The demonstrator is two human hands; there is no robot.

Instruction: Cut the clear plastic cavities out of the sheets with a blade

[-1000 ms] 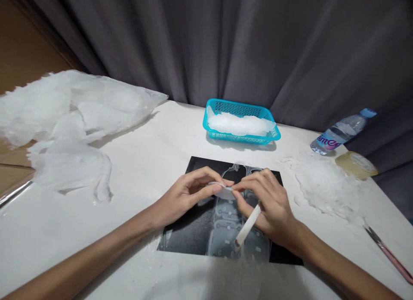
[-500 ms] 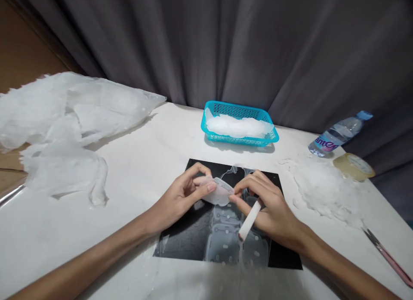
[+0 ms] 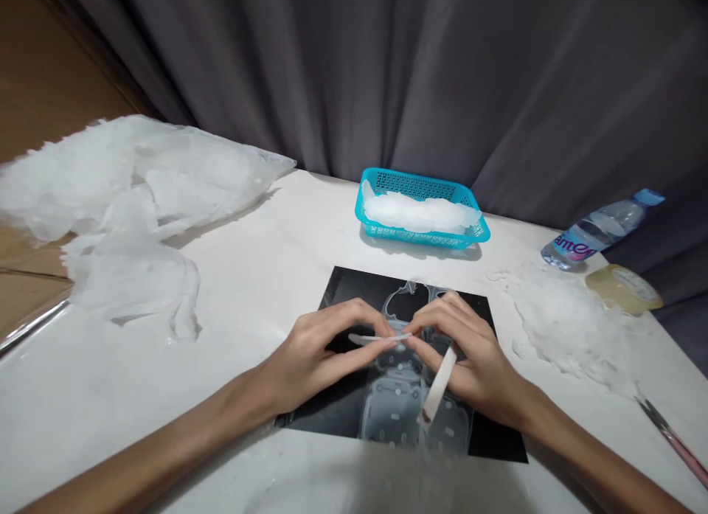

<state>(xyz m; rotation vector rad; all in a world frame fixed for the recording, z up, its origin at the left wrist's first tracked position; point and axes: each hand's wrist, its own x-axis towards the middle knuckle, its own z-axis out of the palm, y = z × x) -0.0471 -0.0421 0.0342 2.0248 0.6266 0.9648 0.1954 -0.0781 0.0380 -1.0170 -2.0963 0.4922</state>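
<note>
Between my two hands a small translucent piece (image 3: 365,340) is seen edge-on, above a black mat (image 3: 348,403). My left hand (image 3: 326,344) pinches it between thumb and fingers. My right hand (image 3: 464,344) pinches its right end with thumb and index finger. A white stick-like tool (image 3: 440,385) with a brownish tip also rests in my right hand, pointing down toward the mat. Under the hands, a clear sheet with rounded moulded shapes (image 3: 387,411) lies on the mat.
A blue basket (image 3: 423,238) holding white pieces stands behind the mat. Translucent sheets (image 3: 193,178) are heaped at the left. On the right are thin scraps (image 3: 569,326), a water bottle (image 3: 600,230), a tape roll (image 3: 624,289) and pink-handled scissors (image 3: 678,444).
The translucent piece has turned from showing its face to edge-on. My left hand's fingers have moved right, closer to my right hand. The whole view has shifted slightly.
</note>
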